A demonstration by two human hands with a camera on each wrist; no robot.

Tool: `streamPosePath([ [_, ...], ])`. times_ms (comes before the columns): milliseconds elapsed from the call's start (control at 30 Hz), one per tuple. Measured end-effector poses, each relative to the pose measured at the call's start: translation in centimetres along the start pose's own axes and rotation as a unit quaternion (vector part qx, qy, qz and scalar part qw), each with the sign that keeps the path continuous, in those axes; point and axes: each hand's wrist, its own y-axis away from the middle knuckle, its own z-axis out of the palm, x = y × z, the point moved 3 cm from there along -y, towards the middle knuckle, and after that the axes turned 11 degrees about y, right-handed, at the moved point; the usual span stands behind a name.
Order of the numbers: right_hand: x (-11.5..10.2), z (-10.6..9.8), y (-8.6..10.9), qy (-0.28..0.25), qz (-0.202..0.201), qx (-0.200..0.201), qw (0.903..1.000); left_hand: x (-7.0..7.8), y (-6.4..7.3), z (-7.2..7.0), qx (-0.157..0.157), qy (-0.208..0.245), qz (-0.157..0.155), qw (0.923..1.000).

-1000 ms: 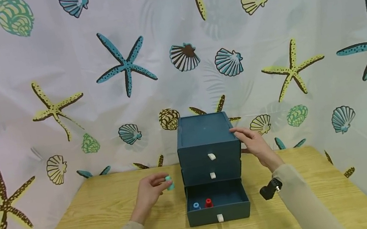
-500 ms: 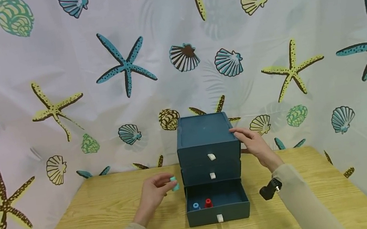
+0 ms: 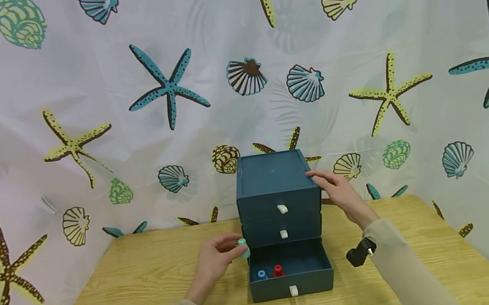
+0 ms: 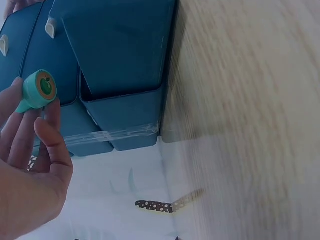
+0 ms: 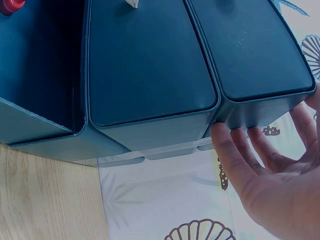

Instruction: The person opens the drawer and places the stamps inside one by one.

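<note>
My left hand (image 3: 213, 257) pinches a small turquoise stamp (image 3: 242, 242) between thumb and fingers, just left of the dark blue drawer cabinet (image 3: 271, 172). In the left wrist view, the round end of the stamp (image 4: 40, 89) shows a green apple on an orange disc. My right hand (image 3: 341, 194) rests against the cabinet's upper right side, fingertips on its side wall and the thumb near the top edge. The bottom drawer (image 3: 273, 289) is pulled out. Inside it, a blue stamp (image 3: 262, 275) and a red stamp (image 3: 278, 271) stand toward the left; their lower parts are hidden by the drawer front.
Two closed drawers with white pull tabs, the top tab (image 3: 282, 209) and the middle tab (image 3: 283, 234), sit above the pulled-out one. The cabinet stands on a wooden table (image 3: 149, 279). A shell-and-starfish patterned curtain (image 3: 230, 122) hangs behind and at both sides.
My left hand has moved right with the turquoise stamp, up to the cabinet's left edge, and the stamp has turned more upright. My right hand, the cabinet and the drawer have stayed put.
</note>
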Motion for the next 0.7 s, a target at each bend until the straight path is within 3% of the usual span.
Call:
streamPosePath([
  [367, 0.2, -0.1, 0.0, 0.007, -0.011, 0.007, 0.9999, 0.0, 0.3, 2.4, -0.007, 0.012, 0.006, 0.9999],
  [700, 0.0, 0.0, 0.0, 0.003, -0.005, 0.004, 1.0000, 0.3, 0.2, 4.8, -0.052, 0.006, 0.021, 0.9984],
])
